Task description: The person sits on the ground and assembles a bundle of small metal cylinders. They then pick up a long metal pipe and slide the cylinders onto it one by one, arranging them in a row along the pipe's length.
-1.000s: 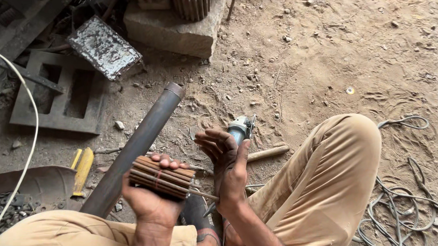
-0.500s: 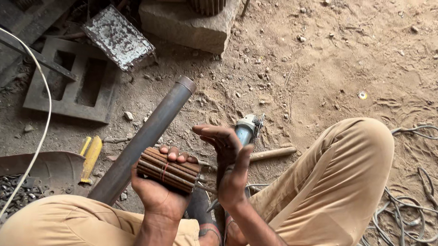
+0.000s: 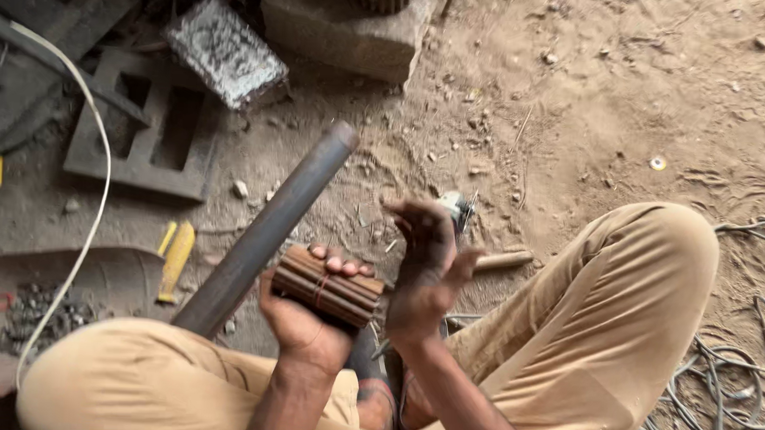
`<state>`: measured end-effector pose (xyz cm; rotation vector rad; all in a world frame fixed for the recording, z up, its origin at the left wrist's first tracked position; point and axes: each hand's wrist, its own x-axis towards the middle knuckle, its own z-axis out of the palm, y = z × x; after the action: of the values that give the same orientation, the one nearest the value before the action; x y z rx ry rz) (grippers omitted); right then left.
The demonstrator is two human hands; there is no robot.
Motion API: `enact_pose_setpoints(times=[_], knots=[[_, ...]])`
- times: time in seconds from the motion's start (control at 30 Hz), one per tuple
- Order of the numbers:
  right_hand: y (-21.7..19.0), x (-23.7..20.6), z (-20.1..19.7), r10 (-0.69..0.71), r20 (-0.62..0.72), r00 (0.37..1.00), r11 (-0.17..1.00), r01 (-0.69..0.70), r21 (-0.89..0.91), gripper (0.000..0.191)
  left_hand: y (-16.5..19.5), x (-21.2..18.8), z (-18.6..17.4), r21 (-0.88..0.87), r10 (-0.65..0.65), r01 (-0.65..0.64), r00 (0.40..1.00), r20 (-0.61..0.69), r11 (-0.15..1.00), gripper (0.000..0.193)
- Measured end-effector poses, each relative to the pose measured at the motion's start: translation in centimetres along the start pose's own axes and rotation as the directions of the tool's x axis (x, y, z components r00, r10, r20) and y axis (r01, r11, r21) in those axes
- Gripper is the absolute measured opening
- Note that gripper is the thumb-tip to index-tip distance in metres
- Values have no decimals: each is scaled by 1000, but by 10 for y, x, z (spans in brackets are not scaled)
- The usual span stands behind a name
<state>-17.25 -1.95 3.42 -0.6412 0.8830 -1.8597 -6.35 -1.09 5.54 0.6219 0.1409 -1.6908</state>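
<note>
My left hand grips a bundle of short brown rods tied round the middle, held level above my lap. My right hand is raised beside the bundle's right end, palm toward me, fingers loosely curled and apart, holding nothing. Behind it a small grey-headed tool shows on the ground, partly hidden by the hand. A long dark metal pipe slants from my left knee up toward the stone block.
A stone block, a grey hollow block and a dented metal slab lie at the top left. A white cable, a yellow-handled tool, a wooden stick and tangled wire lie on the dirt.
My right hand has lifted off the small tool and turned its palm toward me next to the bundle. The left hand keeps the bundle; the view has shifted slightly.
</note>
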Motion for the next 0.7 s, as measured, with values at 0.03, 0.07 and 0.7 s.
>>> enact_pose_setpoints(times=[0.03,0.07,0.7], knots=[[3,-1,1,8,20,1000,1000,-8,-18,88,-1,0,0,-17,-13,13,1000,-6,1000,40],[8,-1,3,16,37,999,999,-14,-40,87,-3,-1,-1,-35,-30,30,999,-13,999,41],[48,49,9,-57,254,966,892,163,-422,96,11,30,-14,-23,29,-32,993,-110,999,44]])
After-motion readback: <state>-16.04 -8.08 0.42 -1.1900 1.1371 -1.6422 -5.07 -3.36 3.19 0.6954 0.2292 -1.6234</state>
